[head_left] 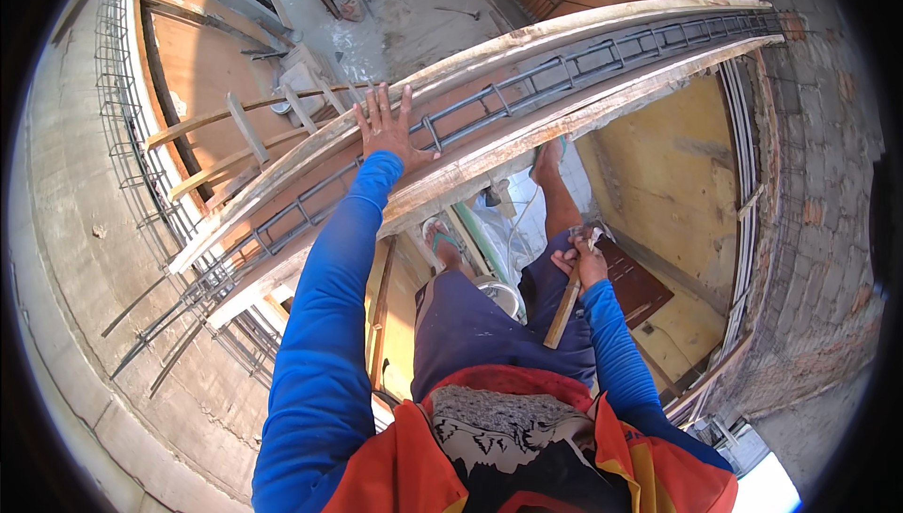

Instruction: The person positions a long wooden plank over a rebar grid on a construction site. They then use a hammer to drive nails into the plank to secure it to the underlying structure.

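A long wooden beam form (564, 126) crosses in front of me, its two side boards bending across the view. Inside its trough lies a cage of steel rebar (508, 107) tied with stirrups. My left hand (388, 132) rests on the form with its fingers spread over the far board (451, 69); nothing is gripped in it. Down by my right thigh, my right hand (585, 264) is closed around a hammer (562, 314). The hammer's wooden handle points back toward me, and its head is mostly hidden by the fingers.
Below, my sandalled feet stand apart near a white bucket (503, 297). Bare rebar ends (155, 348) stick out at the left. A wooden ladder (249, 132) leans beyond the form. A brick wall (823, 174) rises on the right; tools lie on the floor (414, 24) far below.
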The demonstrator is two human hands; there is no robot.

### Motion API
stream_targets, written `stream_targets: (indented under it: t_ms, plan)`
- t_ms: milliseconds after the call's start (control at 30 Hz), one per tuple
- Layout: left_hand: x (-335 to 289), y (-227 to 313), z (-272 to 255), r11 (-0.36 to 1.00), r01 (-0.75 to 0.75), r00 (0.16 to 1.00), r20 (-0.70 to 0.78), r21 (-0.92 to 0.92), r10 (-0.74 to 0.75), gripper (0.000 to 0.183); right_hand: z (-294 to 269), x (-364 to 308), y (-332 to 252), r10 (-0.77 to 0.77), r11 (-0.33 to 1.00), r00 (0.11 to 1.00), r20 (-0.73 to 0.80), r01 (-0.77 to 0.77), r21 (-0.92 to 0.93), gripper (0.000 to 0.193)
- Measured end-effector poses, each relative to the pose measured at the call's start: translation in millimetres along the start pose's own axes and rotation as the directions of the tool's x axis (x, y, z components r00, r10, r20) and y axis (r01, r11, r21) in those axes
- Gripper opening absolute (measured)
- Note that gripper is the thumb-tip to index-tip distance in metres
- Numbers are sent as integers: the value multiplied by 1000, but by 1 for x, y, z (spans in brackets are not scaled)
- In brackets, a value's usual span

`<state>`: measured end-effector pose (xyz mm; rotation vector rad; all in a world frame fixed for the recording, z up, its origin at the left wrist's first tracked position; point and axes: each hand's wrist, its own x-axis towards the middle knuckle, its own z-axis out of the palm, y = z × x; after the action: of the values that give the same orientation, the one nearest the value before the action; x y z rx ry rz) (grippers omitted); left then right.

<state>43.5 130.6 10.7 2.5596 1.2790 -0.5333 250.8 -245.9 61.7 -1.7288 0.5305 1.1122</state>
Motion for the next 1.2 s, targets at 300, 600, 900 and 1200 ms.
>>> stream_targets:
  t_ms: [300, 600, 900, 1200]
  plan:
    - [5, 5, -2, 997, 42, 994, 93, 67, -48, 142, -33, -42, -16, -80, 995, 995, 53, 83, -56, 31]
    - [6, 19, -7, 990, 71, 990, 112, 124, -85, 145, -147, -136, -10, -239, 950, 942, -233, 178, -257, 34]
    - [-1, 23, 4, 984, 12, 999, -40, 176, -5, 142, -171, -116, 91, -111, 907, 947, -301, -27, -421, 39]
    - [6, -10, 15, 998, -61, 947, -316, 4, 59, 123, -256, -234, 329, -86, -319, 996, -5, -33, -947, 42]
